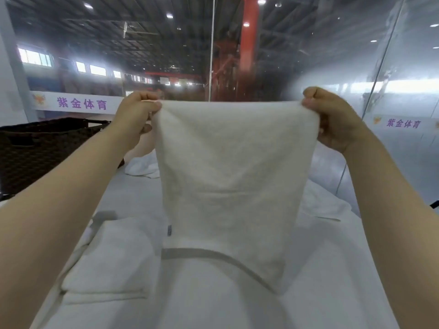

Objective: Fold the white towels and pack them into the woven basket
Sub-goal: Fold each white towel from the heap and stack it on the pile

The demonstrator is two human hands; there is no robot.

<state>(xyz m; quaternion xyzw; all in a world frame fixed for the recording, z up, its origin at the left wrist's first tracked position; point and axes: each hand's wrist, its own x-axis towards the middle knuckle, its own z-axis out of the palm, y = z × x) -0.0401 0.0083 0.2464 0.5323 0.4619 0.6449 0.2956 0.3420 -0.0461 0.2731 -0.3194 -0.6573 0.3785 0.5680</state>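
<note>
The white-covered table [133,193] carries the work. A white towel [228,176], soft terry with a small label at its left edge, hangs upright between both hands above the table's middle, its lower edge near the surface. A dark woven basket [35,148] stands at the table's far left edge. Folded towels [109,262] lie stacked along the near left edge; loose towels [145,167] lie further back. The left hand [135,119] pinches the towel's upper left corner; the right hand [332,117] pinches the upper right corner.
</note>
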